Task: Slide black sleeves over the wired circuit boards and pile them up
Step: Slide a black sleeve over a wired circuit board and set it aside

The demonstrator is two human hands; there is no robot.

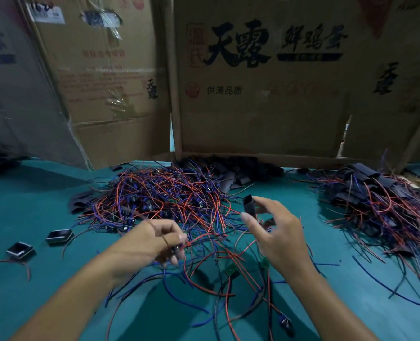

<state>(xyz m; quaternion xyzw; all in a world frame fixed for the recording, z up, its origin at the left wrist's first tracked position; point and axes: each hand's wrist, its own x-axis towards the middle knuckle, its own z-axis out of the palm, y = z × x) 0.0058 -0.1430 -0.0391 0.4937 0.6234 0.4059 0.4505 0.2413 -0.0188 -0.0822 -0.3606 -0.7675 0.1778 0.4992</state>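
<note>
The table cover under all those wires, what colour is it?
Teal green, the table cover, seen in the head view.

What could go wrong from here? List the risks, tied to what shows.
1. The left hand pinches red and blue wires that trail into the loose tangle; lifting may drag others along.
2. The right hand holds the black sleeve lightly by thumb and fingertips; it could slip or flatten before a board enters.

A teal, felt-like tabletop (pixel 27 200) fills the lower half of the view. Behind it stand large brown cardboard boxes (pixel 265 99) like a wall, printed with black Chinese characters and some red marks (one left box (pixel 100 77) carries torn clear tape). The light is dim, with soft shadows on the cloth.
</note>
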